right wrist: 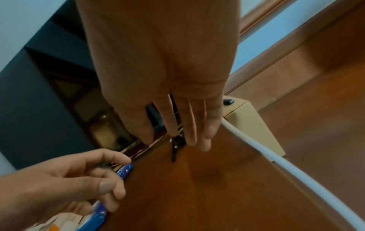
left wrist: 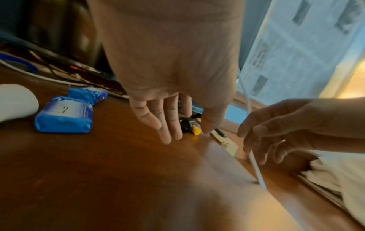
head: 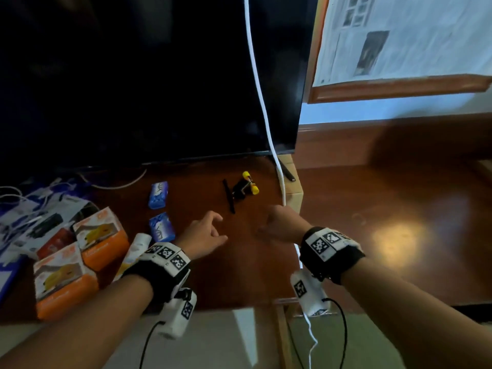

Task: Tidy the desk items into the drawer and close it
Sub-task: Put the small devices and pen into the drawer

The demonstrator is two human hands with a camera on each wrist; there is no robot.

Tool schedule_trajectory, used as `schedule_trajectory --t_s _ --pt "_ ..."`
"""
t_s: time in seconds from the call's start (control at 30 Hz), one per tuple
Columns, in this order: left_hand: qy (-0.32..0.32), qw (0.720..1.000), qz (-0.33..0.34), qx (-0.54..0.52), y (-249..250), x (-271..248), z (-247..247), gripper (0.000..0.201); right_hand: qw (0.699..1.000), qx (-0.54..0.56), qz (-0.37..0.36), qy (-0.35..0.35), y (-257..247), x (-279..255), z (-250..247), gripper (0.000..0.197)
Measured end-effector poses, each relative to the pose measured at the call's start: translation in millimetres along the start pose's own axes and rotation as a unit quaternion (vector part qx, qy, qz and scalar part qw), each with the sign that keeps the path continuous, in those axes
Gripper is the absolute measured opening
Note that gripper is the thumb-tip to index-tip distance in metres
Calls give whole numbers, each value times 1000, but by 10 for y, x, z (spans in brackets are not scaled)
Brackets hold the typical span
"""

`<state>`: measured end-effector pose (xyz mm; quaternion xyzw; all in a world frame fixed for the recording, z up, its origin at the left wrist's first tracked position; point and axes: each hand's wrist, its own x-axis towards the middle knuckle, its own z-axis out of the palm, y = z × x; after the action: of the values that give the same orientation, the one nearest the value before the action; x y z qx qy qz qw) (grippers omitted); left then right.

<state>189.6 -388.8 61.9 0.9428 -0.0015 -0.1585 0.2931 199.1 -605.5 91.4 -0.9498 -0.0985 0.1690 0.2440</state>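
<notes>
Hovering empty, both hands' fingers relaxed; yellow-capped black item [head: 245, 185] on desk [head: 247, 262] just beyond.

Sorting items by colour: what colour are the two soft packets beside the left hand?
Blue with white print; the two packets show best in the head view.

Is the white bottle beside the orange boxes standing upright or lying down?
Lying down: the white bottle rests on its side on the desk, next to an orange box.

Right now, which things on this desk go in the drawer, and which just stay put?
To tidy:
two blue packets
two orange boxes
black strap
black-and-yellow toy
white tube

Staying put:
TV screen
white cable
newspaper

Both hands hold nothing.
</notes>
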Motion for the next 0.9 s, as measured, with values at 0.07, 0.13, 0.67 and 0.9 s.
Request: schedule_trajectory --t_s 0.07,0.13,0.67,0.9 --pt "6 1000 -30 -4 -32 185 91 48 1000 25 3 12 64 303 60 22" --pt "21 999 -48 1 -62 362 197 52 999 45 5 8 119 579 136 42" --pt "79 989 -78 94 373 1529 274 61 999 11 26 29 263 1706 234 47" --pt "118 983 -97 97 416 1537 335 40 998 3 -12 68 431 1664 204 42"
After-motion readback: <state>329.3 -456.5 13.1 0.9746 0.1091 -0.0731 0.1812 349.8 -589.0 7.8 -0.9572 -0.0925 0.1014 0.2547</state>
